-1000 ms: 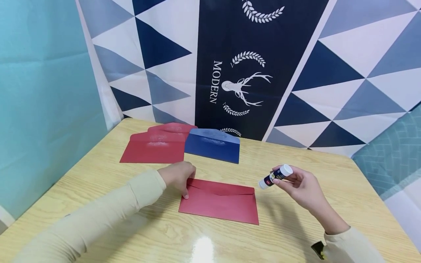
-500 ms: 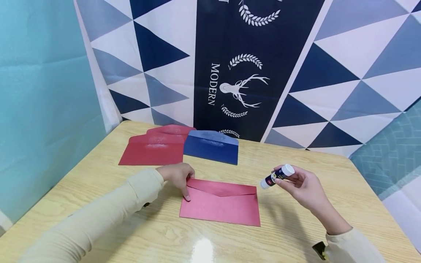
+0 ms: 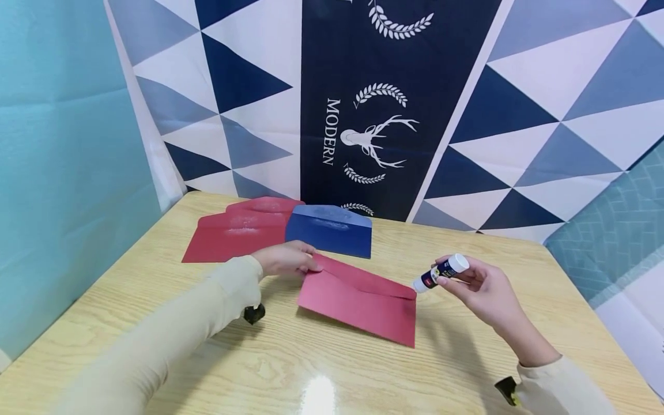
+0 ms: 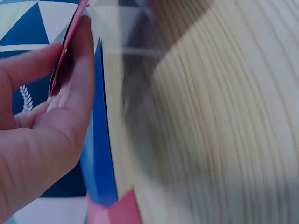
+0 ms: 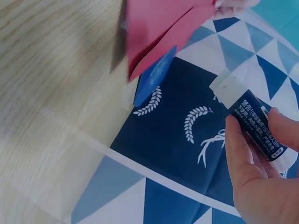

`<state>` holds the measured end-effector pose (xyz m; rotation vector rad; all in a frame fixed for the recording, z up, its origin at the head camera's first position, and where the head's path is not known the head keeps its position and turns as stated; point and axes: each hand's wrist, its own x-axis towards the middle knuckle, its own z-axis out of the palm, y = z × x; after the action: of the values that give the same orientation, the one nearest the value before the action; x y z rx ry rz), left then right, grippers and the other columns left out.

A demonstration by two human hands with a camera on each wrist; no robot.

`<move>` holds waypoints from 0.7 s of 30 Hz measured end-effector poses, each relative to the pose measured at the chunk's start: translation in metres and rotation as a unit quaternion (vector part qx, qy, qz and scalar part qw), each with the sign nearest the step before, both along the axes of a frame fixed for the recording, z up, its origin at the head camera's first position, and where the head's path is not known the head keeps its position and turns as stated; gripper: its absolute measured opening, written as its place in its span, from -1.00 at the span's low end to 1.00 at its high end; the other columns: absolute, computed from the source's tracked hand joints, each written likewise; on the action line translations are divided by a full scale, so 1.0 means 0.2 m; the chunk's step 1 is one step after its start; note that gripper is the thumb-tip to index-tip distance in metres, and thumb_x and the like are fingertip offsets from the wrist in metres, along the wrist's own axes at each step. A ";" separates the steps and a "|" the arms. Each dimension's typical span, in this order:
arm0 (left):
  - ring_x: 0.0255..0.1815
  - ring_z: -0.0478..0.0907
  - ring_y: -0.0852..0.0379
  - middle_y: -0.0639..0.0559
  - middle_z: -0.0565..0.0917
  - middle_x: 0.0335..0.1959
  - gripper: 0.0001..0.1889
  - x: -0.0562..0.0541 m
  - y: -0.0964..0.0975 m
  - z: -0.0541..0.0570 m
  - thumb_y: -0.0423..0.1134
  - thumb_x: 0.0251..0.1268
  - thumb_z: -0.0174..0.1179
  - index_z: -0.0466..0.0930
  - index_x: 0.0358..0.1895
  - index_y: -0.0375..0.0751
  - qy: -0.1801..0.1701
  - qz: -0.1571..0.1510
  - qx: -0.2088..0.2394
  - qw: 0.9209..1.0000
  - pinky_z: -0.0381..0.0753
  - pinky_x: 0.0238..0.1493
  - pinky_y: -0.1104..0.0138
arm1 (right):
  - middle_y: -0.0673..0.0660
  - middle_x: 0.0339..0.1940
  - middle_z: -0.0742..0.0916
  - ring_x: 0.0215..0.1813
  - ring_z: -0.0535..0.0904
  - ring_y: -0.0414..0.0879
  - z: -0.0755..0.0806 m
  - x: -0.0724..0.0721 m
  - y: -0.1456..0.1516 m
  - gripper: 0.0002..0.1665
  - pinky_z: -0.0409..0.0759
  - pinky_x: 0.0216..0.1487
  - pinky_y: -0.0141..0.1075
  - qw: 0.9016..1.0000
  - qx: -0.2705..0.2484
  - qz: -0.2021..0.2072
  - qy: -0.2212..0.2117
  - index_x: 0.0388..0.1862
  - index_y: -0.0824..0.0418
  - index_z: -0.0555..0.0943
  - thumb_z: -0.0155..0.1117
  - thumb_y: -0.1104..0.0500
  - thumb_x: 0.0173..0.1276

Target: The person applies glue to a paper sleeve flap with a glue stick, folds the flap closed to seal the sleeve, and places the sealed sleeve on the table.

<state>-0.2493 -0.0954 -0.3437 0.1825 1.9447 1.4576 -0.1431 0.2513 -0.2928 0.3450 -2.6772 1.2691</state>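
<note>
My left hand (image 3: pixel 287 257) pinches the upper left corner of a red envelope (image 3: pixel 363 305), thumb on the front and fingers behind. That corner is raised off the table and the envelope tilts down to the right, its flap folded over. In the left wrist view the envelope (image 4: pixel 70 42) shows edge-on between thumb and fingers. My right hand (image 3: pixel 485 291) holds a glue stick (image 3: pixel 441 272) with a dark label and white ends, tilted, its lower end close to the envelope's right corner. The right wrist view shows printed text on the glue stick (image 5: pixel 257 121).
Behind the left hand lie two overlapping red envelopes (image 3: pixel 233 242) and a blue envelope (image 3: pixel 332 236), flaps up with whitish smears. They rest on a wood-grain table (image 3: pixel 249 369). A patterned cloth (image 3: pixel 358 115) hangs at the back, a teal one (image 3: pixel 67 144) at the left.
The left hand has lifted the red envelope's left side off the table and moved it up and away. The right hand with the glue stick has barely moved.
</note>
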 end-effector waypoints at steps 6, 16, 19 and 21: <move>-0.38 0.54 0.23 0.04 0.59 -0.36 -0.67 -0.04 0.22 -0.04 -0.46 0.34 0.02 0.36 0.15 -0.37 -0.038 0.068 0.104 0.992 0.65 -0.19 0.36 | -0.48 -0.25 0.66 -0.21 0.69 -0.43 0.01 0.00 -0.01 -0.55 0.62 -0.22 -0.59 1.000 -0.017 0.014 0.008 0.07 0.38 0.57 0.37 0.23 0.23; 0.20 0.53 -0.24 -0.44 0.49 0.21 -0.58 -0.02 0.59 -0.09 -0.47 0.43 -0.19 0.24 0.32 -0.46 -0.078 0.096 0.194 0.973 0.48 0.29 0.04 | -0.45 -0.25 0.67 -0.21 0.71 -0.35 0.02 0.02 -0.01 -0.54 0.63 -0.20 -0.58 1.000 -0.023 0.011 0.008 0.07 0.37 0.55 0.38 0.22 0.22; 0.21 0.51 -0.31 -0.49 0.51 0.16 -0.57 0.01 0.65 -0.11 -0.44 0.48 -0.24 0.19 0.36 -0.49 -0.059 0.077 0.185 0.978 0.53 0.22 0.01 | -0.45 -0.23 0.66 -0.22 0.70 -0.37 0.02 0.03 -0.01 -0.56 0.62 -0.21 -0.59 0.999 -0.022 0.012 0.020 0.05 0.38 0.56 0.39 0.24 0.21; 0.15 0.56 -0.33 -0.51 0.54 0.10 -0.59 0.03 0.69 -0.12 -0.45 0.49 -0.23 0.22 0.33 -0.54 -0.044 0.071 0.172 0.982 0.59 0.15 0.05 | -0.46 -0.23 0.66 -0.22 0.69 -0.40 0.03 0.03 0.00 -0.56 0.62 -0.20 -0.60 0.999 -0.022 0.010 0.021 0.05 0.39 0.57 0.39 0.26 0.21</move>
<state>-0.2428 0.0419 -0.3672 0.1319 1.6528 1.8595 -0.1374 0.2510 -0.2874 0.3906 -2.6126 1.3092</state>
